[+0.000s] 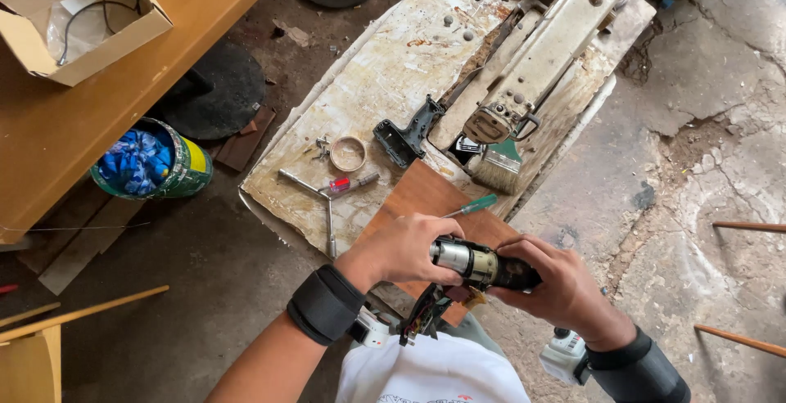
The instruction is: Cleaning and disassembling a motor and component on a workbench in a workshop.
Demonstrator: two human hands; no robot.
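We hold the small motor [483, 265] level above the brown board [426, 202], long axis left-right, left hand [405, 249] closed on the silver end, right hand [553, 282] closed on the dark end, both equally near, wires dangling underneath toward us.

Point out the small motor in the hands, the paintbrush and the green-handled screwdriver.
small motor [483, 265], head view, on its metal body.
paintbrush [497, 174], head view, on its bristles.
green-handled screwdriver [479, 204], head view, on its handle.
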